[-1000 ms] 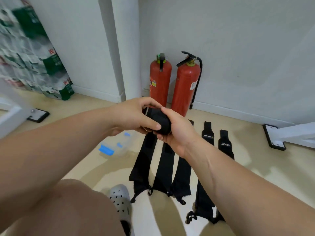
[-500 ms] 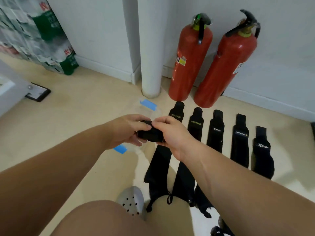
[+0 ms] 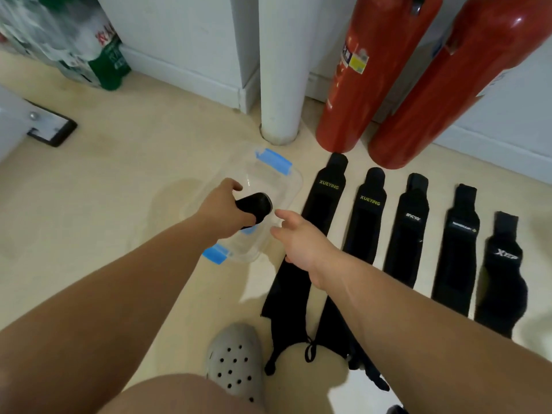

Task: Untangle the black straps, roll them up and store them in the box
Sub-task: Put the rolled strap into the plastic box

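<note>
My left hand (image 3: 222, 209) grips a rolled black strap (image 3: 255, 206) and holds it over the clear plastic box (image 3: 288, 186) with blue clips on the floor. My right hand (image 3: 301, 239) hovers just right of the roll, fingers loose, holding nothing. Several flat black straps (image 3: 407, 231) lie side by side on the floor to the right of the box, their labelled ends toward the wall. The near ends of the leftmost straps are hidden behind my right forearm.
Two red fire extinguishers (image 3: 355, 76) lean at the wall behind the straps, next to a white pipe (image 3: 280, 67). A grey perforated clog (image 3: 236, 360) and my knee are at the bottom. Packed water bottles (image 3: 68, 37) stand at the far left.
My right hand has let go of the rolled strap and drawn back to the right. My left hand has carried the roll forward and down over the clear box. The view has tilted down.
</note>
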